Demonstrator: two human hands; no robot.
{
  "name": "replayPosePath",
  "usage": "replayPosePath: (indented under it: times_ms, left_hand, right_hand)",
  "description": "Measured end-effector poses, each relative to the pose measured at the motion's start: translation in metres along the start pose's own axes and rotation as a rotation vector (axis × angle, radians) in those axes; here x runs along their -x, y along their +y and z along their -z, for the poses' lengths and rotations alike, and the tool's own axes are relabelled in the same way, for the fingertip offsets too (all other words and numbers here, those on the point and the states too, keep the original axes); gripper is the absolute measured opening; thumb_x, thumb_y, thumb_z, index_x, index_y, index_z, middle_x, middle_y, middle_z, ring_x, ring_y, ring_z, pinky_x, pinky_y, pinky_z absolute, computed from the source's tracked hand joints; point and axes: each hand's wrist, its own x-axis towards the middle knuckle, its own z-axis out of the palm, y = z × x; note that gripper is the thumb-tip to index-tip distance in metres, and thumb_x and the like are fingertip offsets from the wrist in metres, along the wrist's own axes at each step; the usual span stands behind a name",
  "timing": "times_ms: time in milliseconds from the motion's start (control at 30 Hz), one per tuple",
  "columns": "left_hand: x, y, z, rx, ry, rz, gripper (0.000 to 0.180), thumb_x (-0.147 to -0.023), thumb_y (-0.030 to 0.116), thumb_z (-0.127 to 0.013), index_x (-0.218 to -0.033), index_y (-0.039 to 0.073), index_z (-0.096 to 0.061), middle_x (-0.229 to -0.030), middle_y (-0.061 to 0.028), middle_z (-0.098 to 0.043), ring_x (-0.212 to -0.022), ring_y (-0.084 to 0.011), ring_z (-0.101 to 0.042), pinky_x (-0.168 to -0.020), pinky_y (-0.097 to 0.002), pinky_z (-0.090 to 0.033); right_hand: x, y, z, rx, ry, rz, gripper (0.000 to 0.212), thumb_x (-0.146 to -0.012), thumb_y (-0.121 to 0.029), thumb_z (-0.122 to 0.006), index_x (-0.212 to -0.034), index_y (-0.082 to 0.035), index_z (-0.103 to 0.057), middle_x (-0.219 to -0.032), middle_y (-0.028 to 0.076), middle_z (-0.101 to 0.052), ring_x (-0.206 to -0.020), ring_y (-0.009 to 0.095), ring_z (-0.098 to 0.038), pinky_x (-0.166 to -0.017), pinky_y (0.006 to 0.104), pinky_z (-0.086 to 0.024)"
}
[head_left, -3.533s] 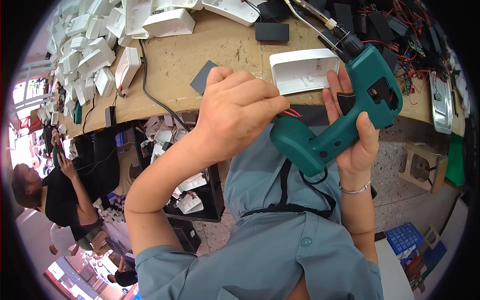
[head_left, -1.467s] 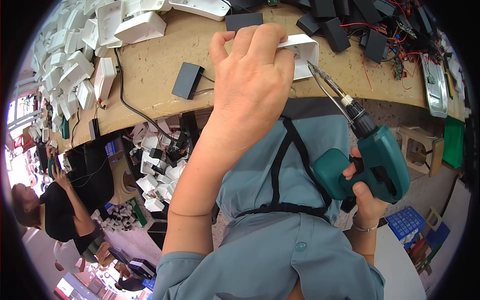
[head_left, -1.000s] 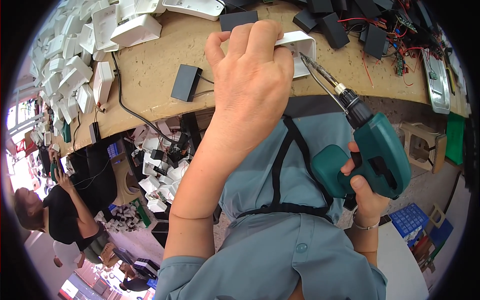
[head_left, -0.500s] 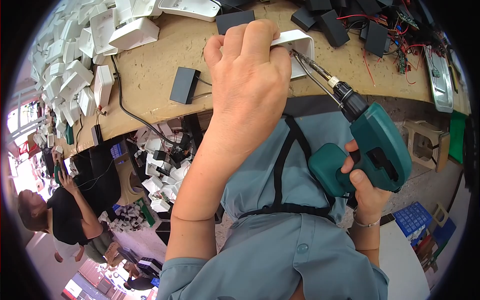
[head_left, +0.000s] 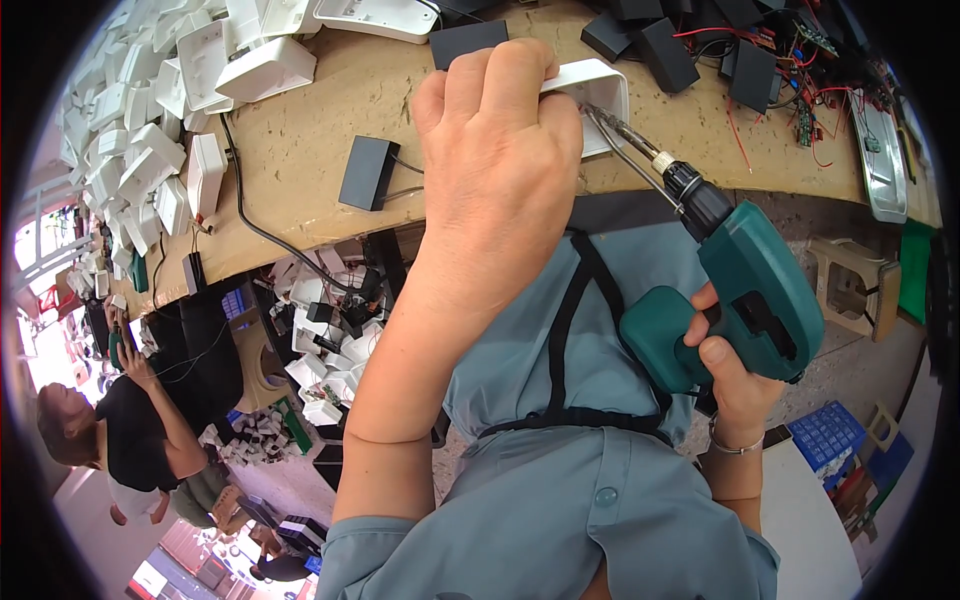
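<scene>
My left hand point(head_left: 500, 150) is closed over a white plastic housing point(head_left: 610, 85), pressing it on the bench top. The housing's open side faces right. In my right hand point(head_left: 735, 375) is a green cordless drill point(head_left: 760, 280), gripped by its handle with fingers at the trigger. Its long bit point(head_left: 630, 138) reaches inside the housing; the tip's exact contact point is hard to make out. A cable runs alongside the bit into the housing. A black box point(head_left: 369, 172) with thin leads lies left of my left hand, and another black box point(head_left: 468, 42) lies just beyond it.
White housings point(head_left: 135, 150) are heaped at the left of the wooden bench point(head_left: 300, 130). Black boxes point(head_left: 667, 55), red wires and circuit boards point(head_left: 805, 125) crowd the far right, beside a metal tray point(head_left: 880, 165). A black cable point(head_left: 245, 200) crosses the bench. A co-worker point(head_left: 130, 430) is at left.
The drill has tilted very slightly, its bit still inside the housing. My left hand keeps its place on the housing.
</scene>
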Motion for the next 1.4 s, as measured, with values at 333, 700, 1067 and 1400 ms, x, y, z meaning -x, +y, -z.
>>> replayPosePath:
  times_ms: [333,700,1067,1400]
  left_hand:
    - [0.0003,0.0,-0.0007,0.011,0.001,0.004,0.01,-0.07,0.0,-0.058,-0.079,0.0,-0.063,-0.102,-0.0104,-0.052,-0.091,-0.0278,-0.05,-0.083,-0.0379,-0.039]
    - [0.0001,-0.0004,-0.0011,0.025,0.015,-0.001,0.01,-0.07,-0.001,-0.059,-0.079,-0.001,-0.062,-0.101,-0.0108,-0.052,-0.09,-0.0279,-0.05,-0.082,-0.0372,-0.039]
    - [-0.0005,-0.0007,0.0003,0.023,0.005,-0.003,0.01,-0.07,-0.001,-0.059,-0.079,-0.002,-0.062,-0.101,-0.0115,-0.053,-0.09,-0.0282,-0.05,-0.082,-0.0372,-0.04]
    - [-0.0004,-0.0027,-0.001,0.044,0.025,-0.025,0.009,-0.067,0.001,-0.057,-0.076,-0.002,-0.059,-0.1,-0.0118,-0.051,-0.09,-0.0282,-0.049,-0.079,-0.0379,-0.039]
  right_hand:
    - [0.0017,-0.0053,-0.0015,0.0,0.025,0.039,0.036,-0.072,0.0,-0.072,-0.105,0.004,-0.058,-0.087,0.01,-0.062,-0.073,0.014,-0.06,-0.067,0.0273,-0.052]
    - [0.0077,-0.0069,-0.005,0.094,0.066,-0.013,0.057,-0.075,-0.017,-0.073,-0.12,0.005,-0.048,-0.097,0.015,-0.06,-0.073,0.017,-0.059,-0.068,0.0289,-0.05]
    - [0.0066,-0.0061,-0.0049,0.092,-0.004,0.001,0.062,-0.075,-0.012,-0.069,-0.129,0.005,-0.041,-0.118,0.023,-0.055,-0.08,0.016,-0.06,-0.073,0.0296,-0.051]
    - [0.0084,-0.0074,-0.0065,0.073,0.005,0.003,0.063,-0.076,-0.014,-0.069,-0.129,0.005,-0.041,-0.117,0.023,-0.055,-0.079,0.017,-0.06,-0.072,0.0297,-0.051]
